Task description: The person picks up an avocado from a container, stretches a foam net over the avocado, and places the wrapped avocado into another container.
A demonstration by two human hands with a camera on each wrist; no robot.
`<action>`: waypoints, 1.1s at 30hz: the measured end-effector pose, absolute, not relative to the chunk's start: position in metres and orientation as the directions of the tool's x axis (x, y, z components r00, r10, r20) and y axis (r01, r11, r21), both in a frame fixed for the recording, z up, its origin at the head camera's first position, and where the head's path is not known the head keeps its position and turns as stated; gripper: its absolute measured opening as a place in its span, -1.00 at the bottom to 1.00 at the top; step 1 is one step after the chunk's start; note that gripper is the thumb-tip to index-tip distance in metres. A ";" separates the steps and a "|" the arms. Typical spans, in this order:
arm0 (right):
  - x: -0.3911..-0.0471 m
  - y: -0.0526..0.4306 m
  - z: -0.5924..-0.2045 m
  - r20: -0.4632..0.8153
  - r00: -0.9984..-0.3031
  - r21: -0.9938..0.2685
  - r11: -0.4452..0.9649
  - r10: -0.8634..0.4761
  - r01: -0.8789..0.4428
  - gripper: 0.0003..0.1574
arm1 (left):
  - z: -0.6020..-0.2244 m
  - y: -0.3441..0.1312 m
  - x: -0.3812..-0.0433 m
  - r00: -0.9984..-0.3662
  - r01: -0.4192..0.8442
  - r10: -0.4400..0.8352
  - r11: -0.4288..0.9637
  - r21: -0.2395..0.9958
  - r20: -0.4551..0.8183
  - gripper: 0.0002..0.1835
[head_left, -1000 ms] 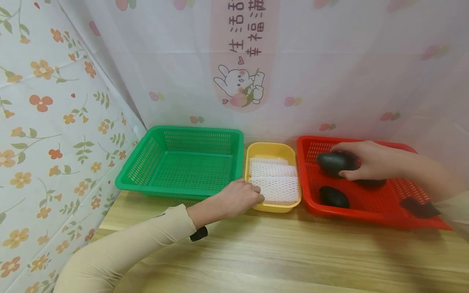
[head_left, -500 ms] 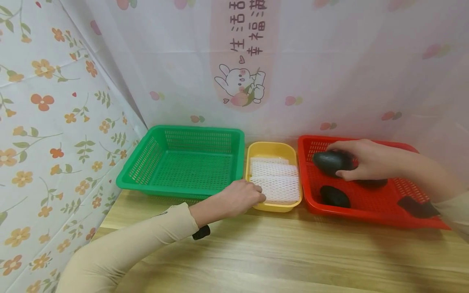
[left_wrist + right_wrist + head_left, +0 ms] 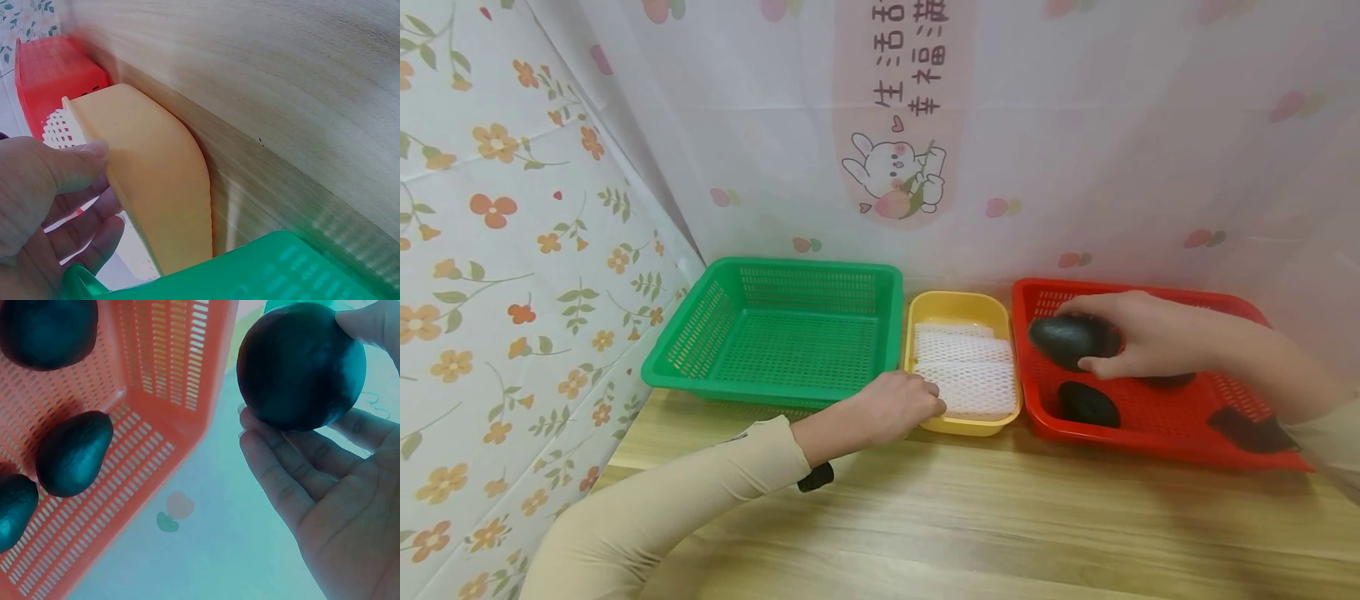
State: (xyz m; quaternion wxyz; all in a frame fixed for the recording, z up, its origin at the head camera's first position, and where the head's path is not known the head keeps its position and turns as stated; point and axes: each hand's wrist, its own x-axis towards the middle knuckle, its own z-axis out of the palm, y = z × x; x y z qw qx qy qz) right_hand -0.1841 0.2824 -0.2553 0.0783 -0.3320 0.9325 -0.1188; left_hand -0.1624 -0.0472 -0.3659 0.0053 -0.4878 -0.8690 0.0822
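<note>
home-like setting, floral cloth [image 3: 493,275] at left, rabbit-print cloth [image 3: 760,125] behind, wood-grain table [image 3: 970,517]

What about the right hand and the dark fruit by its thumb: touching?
Touching: in the right wrist view, the right hand lays its thumb on the dark fruit.

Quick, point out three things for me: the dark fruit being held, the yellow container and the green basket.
Dark fruit [image 3: 300,367]: right wrist view, middle of its visible side.
Yellow container [image 3: 153,169]: left wrist view, outer wall.
Green basket [image 3: 797,343]: head view, slotted floor.
</note>
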 end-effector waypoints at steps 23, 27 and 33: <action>-0.164 0.266 -0.263 -0.098 -0.743 -0.328 0.726 -0.663 -0.604 -0.26 | -0.367 -0.047 -0.161 -0.533 0.840 0.843 0.516 -0.166 -0.077 -0.76; -0.160 0.264 -0.265 -0.111 -0.735 -0.325 0.723 -0.669 -0.609 -0.26 | -0.368 -0.046 -0.162 -0.526 0.845 0.848 0.511 -0.160 -0.072 -0.76; -0.155 0.259 -0.269 -0.099 -0.701 -0.321 0.689 -0.707 -0.650 -0.31 | -0.369 -0.045 -0.162 -0.532 0.840 0.845 0.518 -0.165 -0.058 -0.74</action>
